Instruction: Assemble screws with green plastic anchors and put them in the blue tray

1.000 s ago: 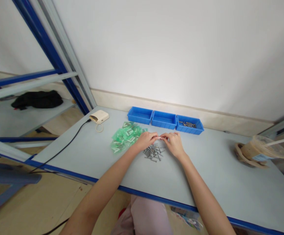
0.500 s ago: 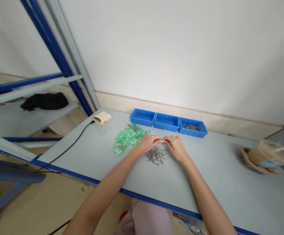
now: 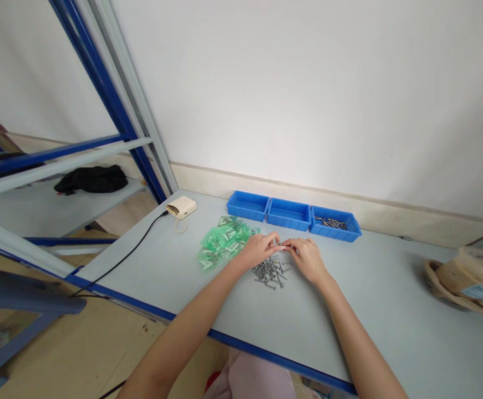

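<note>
My left hand (image 3: 260, 249) and my right hand (image 3: 306, 259) meet fingertip to fingertip just above the table. Between them they pinch a thin, dark metal piece that looks like a screw (image 3: 279, 244); fingers cover most of it. Below and between the hands lies a loose pile of grey screws (image 3: 270, 271). Green plastic packets (image 3: 224, 242) with small pale pieces inside are heaped to the left, close to my left hand. Behind my hands, three blue bins stand in a row: the left bin (image 3: 247, 215) and middle bin (image 3: 289, 223) show bare floors, while the right bin (image 3: 341, 235) contains small metal parts.
A cream-coloured device (image 3: 185, 206) with a black cable (image 3: 133, 255) sits at the table's left. To the right, a drink cup (image 3: 468, 274) stands in a cardboard holder (image 3: 438, 288). A white wall (image 3: 308, 100) rises behind the bins, and a blue metal frame (image 3: 95, 72) stands at left.
The whole view has shifted, so things appear slightly lower and farther right. Both hands stay together over the screws, with their fingertips slightly moved and more of the metal piece showing.
</note>
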A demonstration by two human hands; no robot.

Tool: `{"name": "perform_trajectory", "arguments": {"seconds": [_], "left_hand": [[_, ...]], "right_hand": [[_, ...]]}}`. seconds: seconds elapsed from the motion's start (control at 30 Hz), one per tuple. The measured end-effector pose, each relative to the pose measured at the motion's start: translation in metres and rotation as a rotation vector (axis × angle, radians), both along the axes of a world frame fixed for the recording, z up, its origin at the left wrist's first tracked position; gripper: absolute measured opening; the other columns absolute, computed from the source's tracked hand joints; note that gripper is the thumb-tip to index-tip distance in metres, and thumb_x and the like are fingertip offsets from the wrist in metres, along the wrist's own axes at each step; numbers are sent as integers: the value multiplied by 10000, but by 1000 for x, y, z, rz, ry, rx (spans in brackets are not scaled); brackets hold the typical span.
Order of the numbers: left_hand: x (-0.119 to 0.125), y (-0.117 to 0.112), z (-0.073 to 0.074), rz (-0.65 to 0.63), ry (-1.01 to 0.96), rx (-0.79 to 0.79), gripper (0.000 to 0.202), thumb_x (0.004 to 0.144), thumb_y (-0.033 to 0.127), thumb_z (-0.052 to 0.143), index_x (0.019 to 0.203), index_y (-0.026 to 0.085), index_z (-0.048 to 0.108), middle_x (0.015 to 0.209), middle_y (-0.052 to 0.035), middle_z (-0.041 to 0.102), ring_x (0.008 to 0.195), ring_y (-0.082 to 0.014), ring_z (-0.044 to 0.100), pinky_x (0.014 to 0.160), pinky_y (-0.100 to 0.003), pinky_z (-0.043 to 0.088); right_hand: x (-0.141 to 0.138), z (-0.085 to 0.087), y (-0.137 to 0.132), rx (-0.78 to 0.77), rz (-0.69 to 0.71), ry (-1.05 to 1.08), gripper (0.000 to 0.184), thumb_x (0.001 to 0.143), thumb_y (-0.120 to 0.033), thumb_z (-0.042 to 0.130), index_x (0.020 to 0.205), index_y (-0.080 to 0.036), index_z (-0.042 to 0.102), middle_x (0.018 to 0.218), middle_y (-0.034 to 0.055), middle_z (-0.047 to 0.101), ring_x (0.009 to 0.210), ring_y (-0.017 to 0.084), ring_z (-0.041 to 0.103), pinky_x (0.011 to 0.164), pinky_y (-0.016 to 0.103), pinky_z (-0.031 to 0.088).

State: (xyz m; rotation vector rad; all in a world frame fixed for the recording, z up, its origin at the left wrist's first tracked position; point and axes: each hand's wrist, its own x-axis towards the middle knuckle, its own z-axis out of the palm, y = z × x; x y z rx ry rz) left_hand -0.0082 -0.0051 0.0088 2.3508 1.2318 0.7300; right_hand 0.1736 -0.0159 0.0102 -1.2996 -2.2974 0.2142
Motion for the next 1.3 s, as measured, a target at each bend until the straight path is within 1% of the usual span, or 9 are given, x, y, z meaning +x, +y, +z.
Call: {"name": "perform_trajectory", "arguments": {"seconds": [0.17,0.3,0.5,0.63,0.73,0.87,0.93,1.13,1.3], "left_hand": [[-1,1,-1,6,55,50,275,882,366,399,839,191,607,672,1,594,640,-134,527,599,-218,330],[0,0,0,1,82,62,310,893,355,381,788,178,614,652,3,583,617,-124,511,579,-211,313],[0,0,-1,-11,60,63,308,882,412,396,866,188,607,635,20,578,600,-114,505,586,-198,317],[-1,2,-3,-17,78,97,351,897,371,376,743,166,615,623,7,569,593,-110,489,573,-204,298],[-1,2,-3,-6,99,76,410,895,397,362,674,154,607,566,13,530,550,-105,461,543,-210,281],[0,-1,0,21,69,21,315,861,430,422,869,184,619,591,30,539,566,-108,475,550,-199,303],[0,-1,1,15,55,12,300,857,424,434,876,190,621,599,30,543,571,-107,479,556,-198,310],[1,-1,1,-24,57,36,329,896,340,380,747,167,618,570,24,529,557,-102,474,569,-200,307],[1,-1,3,1,118,43,374,899,347,368,682,153,601,574,5,553,546,-112,474,554,-210,291]], "right_hand": [[0,-1,1,-8,14,26,194,873,-272,439,899,-244,629,880,10,675,810,172,581,708,289,302],[-1,-1,0,-21,15,20,149,843,-292,498,875,-233,630,806,1,671,744,157,582,694,282,303],[1,0,1,-13,-15,32,190,872,-269,434,868,-222,618,843,15,671,785,170,586,716,284,315],[1,0,1,-71,45,95,156,845,-275,473,905,-220,606,856,14,668,763,158,587,714,270,348],[1,1,0,-95,29,92,143,826,-286,503,882,-213,613,809,12,671,728,162,589,698,266,360],[2,2,-1,-99,13,55,179,851,-283,461,849,-229,632,784,4,679,731,174,601,711,272,363],[2,1,-1,-112,26,41,219,870,-292,425,837,-237,634,786,-2,682,728,173,609,708,269,368],[1,-1,-1,-150,-7,63,233,868,-309,425,1057,-224,532,799,4,681,726,164,618,640,248,394],[1,-2,0,-121,1,14,172,851,-332,464,889,-231,597,783,6,678,727,168,611,659,251,388]]}}
